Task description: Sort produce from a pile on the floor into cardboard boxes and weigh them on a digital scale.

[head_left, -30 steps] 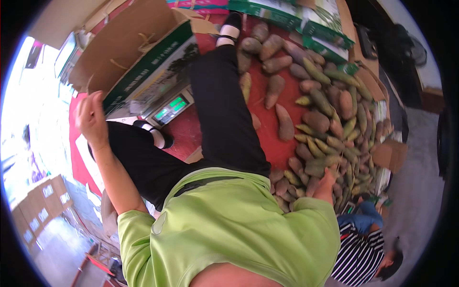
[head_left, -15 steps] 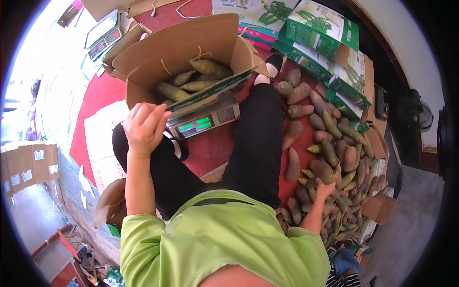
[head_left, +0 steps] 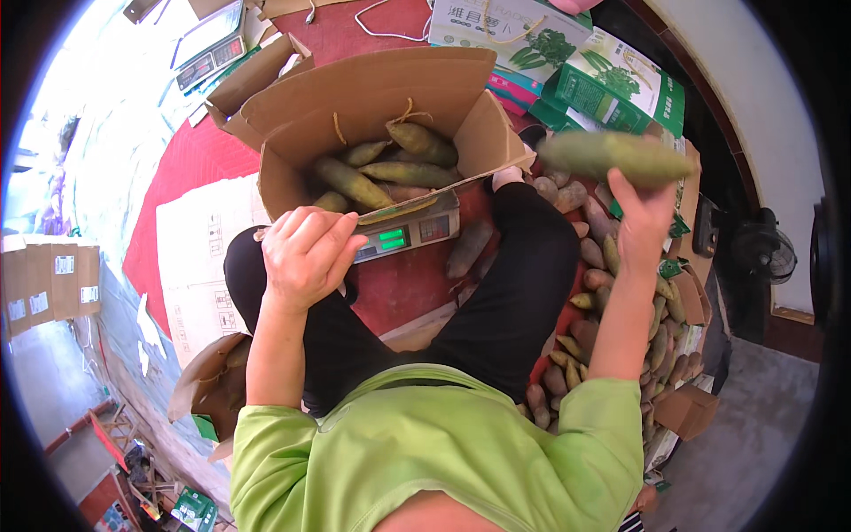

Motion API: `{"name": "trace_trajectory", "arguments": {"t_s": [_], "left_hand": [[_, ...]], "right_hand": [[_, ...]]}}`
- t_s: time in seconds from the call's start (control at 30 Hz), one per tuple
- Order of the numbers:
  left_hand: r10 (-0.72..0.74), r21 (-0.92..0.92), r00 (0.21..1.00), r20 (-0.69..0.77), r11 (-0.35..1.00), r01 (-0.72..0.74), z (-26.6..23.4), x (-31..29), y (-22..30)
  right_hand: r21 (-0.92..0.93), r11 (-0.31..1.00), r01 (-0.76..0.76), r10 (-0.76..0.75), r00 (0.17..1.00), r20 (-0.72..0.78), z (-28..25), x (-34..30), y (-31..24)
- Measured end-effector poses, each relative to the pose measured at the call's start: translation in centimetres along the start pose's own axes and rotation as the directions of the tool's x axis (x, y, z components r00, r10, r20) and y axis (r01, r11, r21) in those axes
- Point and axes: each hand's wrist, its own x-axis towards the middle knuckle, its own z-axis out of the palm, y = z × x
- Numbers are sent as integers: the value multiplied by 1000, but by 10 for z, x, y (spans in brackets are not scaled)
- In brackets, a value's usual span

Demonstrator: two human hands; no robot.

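My left hand (head_left: 308, 255) is closed on the near edge of an open cardboard box (head_left: 372, 89), fingers curled over it. Several green radishes (head_left: 353, 182) lie inside, some half hidden by the near wall. Beneath the box stands a digital scale (head_left: 436, 227) with a lit green display. Raised to the right of the box, my right hand (head_left: 645, 217) grips a large green radish (head_left: 612, 156), slightly smeared by motion. Below that hand spreads a heap of greenish and brownish radishes (head_left: 660, 341), partly covered by my right forearm and leg.
Green and white printed cartons (head_left: 612, 75) are stacked at the far right, near a black fan (head_left: 767, 248). A second scale (head_left: 211, 58) stands at the far left. Another open box (head_left: 208, 381) sits beside my left leg. Red matting (head_left: 195, 164) covers the floor.
My right hand has risen from the heap with a green radish, moving forward. My left hand remains at the box edge. The view has shifted, and the near flap no longer stands up.
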Motion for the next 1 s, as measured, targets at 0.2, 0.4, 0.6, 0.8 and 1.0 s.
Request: {"name": "trace_trajectory", "arguments": {"t_s": [0.2,0.4,0.6,0.8,1.0], "left_hand": [[-64,-11,998,-3,998,64,0,0,-3],[-80,-2,997,-18,997,80,-2,1,-7],[-325,-92,924,-200,945,312,-5,-10,-17],[-570,-309,758,-318,818,485,-10,-16,-26],[-817,-728,458,-349,545,417,-14,-21,-43]], "right_hand": [[-39,996,82,-67,953,295,79,35,5],[-398,739,543,-314,801,510,123,36,14],[-483,738,472,-290,867,405,91,45,41],[-584,812,4,57,995,86,0,49,138],[-551,729,-405,545,831,110,-18,31,141]]}}
